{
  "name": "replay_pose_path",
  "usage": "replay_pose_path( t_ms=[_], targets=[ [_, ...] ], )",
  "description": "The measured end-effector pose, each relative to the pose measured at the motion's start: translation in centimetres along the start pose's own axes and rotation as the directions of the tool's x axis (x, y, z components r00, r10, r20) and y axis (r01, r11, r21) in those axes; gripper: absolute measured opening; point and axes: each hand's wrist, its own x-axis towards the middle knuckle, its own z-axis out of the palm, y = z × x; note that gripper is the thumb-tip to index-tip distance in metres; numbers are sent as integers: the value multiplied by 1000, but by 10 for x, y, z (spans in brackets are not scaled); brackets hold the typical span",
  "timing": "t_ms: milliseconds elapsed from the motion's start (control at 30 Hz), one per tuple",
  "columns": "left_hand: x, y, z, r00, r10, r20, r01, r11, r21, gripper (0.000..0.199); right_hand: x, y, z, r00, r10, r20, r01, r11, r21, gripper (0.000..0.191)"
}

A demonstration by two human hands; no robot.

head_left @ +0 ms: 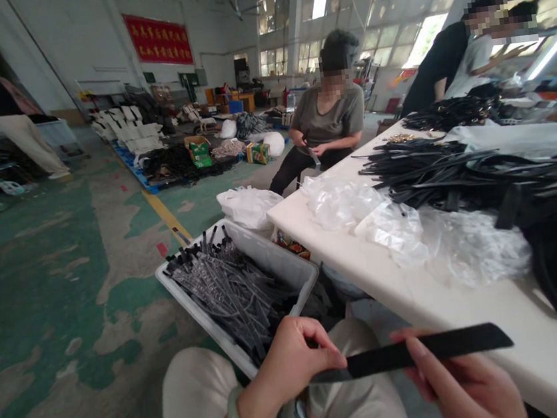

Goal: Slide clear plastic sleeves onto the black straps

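A flat black strap [383, 359] is stretched between my two hands above my lap, its slanted end pointing right over the table edge. My left hand [302, 350], with a pale green bangle at the wrist, pinches the strap near its left part, where a greyish stretch shows. My right hand [453, 377] grips the strap between thumb and fingers short of the slanted end. Just beyond my left hand stands a white plastic bin [185, 293] filled with many grey and black straps [231, 281].
On the white table [343, 248] at right lie crumpled clear plastic bags [401, 228] and a heap of black straps [434, 164]. A seated person [331, 119] works at the table's far corner. White bag [250, 205] sits behind the bin. Other people stand at far left and right.
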Motion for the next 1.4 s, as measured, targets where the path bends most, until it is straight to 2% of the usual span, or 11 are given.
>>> replay_pose_path(
  t_ms=[67, 233, 367, 500, 700, 867, 933, 1033, 1100, 1200, 1400],
  targets=[
    [3, 5, 0, 999, 29, 17, -29, 1000, 3, 44, 0, -6, 3, 1000, 25, 15, -25, 1000, -1, 34],
    [8, 19, 2, 993, 120, 2, -120, 993, 9, 39, 9, 6, 26, 896, 78, 438, -66, 997, -44, 48],
    [12, 19, -4, 977, 215, -7, -215, 976, -40, 39, 21, 19, 34, 840, 99, 533, -55, 994, -98, 57],
    [18, 18, -9, 964, 267, 19, -259, 948, -187, 40, 32, 7, 39, 777, 59, 627, 16, 993, -114, 49],
    [21, 32, -6, 980, 180, 83, -137, 917, -374, 46, 42, -9, 52, 788, 4, 615, 161, 964, -212, 41],
    [24, 42, -10, 976, 200, 91, -147, 902, -405, 49, 48, -20, 49, 767, 56, 639, 94, 976, -198, 39],
    [27, 42, -14, 971, 234, 39, -203, 905, -374, 50, 52, -32, 43, 801, 2, 599, 98, 986, -135, 28],
    [31, 43, -19, 971, 241, 9, -223, 914, -340, 50, 57, -48, 35, 909, -148, 390, 183, 981, -57, 41],
    [32, 46, -19, 973, 232, 10, -216, 920, -328, 50, 59, -53, 34, 927, -201, 318, 249, 962, -116, 34],
    [32, 50, -18, 970, 242, -7, -234, 930, -284, 50, 61, -52, 36, 895, -140, 424, 245, 948, -204, 32],
    [25, 49, -16, 960, 280, -28, -279, 932, -231, 47, 65, -48, 38, 830, 19, 557, 45, 994, -101, 39]
  ],
)
